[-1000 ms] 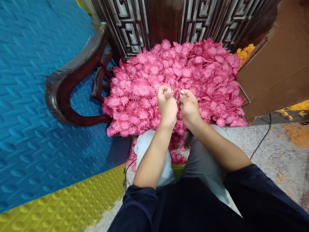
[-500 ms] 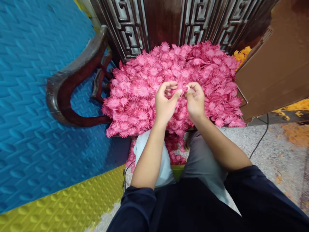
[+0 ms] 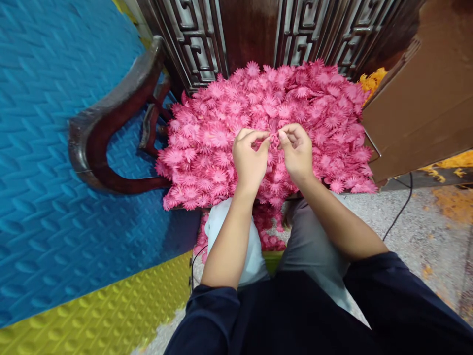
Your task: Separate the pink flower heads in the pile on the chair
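Note:
A broad heap of pink artificial flowers (image 3: 207,143) with thin pointed petals lies in front of me. Above its middle, my left hand (image 3: 250,157) pinches the left side of a pink flower (image 3: 274,139) between thumb and forefinger. My right hand (image 3: 297,154) has the other side of that flower in a similar pinch. The fingertips of both hands are close together, and the flower between them is small and hard to tell from the pink heap behind it.
A dark curved wooden chair arm (image 3: 92,143) stands left of the heap, over blue matting (image 3: 44,207). Carved dark wood panels (image 3: 249,34) rise behind. At right are a brown cardboard box (image 3: 417,108), orange pieces (image 3: 373,81) and a black cable (image 3: 404,207).
My hands have tilted and shifted slightly left, with their fingertips closer together. The flower between them, spread open before, now shows less of its petals.

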`<state>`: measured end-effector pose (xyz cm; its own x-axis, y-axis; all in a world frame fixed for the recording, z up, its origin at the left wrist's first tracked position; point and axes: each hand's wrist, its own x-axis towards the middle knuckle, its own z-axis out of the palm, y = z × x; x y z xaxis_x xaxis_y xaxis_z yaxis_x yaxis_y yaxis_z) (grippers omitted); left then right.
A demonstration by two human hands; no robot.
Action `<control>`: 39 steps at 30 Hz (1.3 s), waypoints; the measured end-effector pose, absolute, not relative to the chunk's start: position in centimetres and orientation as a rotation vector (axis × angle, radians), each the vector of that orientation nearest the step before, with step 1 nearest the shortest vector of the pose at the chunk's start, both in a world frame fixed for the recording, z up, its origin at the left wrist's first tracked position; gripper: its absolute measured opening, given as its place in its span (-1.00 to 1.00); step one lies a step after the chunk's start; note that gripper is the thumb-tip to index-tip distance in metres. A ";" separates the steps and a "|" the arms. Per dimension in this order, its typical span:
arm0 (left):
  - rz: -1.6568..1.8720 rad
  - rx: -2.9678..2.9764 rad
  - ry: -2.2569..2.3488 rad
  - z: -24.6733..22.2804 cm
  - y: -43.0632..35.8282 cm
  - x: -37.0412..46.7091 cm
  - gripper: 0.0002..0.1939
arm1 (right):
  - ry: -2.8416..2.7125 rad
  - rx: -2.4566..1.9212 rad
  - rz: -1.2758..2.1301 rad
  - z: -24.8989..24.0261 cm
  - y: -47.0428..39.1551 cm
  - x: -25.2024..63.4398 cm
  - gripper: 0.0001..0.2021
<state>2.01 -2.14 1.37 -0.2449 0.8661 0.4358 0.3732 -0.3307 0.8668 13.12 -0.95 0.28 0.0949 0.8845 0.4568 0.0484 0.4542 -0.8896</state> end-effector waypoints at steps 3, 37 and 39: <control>1.587 1.625 1.550 1.5 -2.4 2.0 -0.89 | -1.348 -0.932 0.795 0.2 -0.9 13.1 -0.66; 1.631 1.649 1.771 2.0 -2.4 1.7 -0.87 | -0.934 -1.083 1.403 1.0 -0.5 14.1 -0.77; 1.572 1.662 1.735 2.1 -2.6 2.0 -0.86 | -0.949 -1.055 1.408 1.1 -0.6 14.0 -0.80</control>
<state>2.03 -2.60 2.13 -0.3058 0.8332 0.4608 0.5405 -0.2466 0.8044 13.99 -0.59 1.05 -0.0213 0.9953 -0.0947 -0.2862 -0.0968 -0.9533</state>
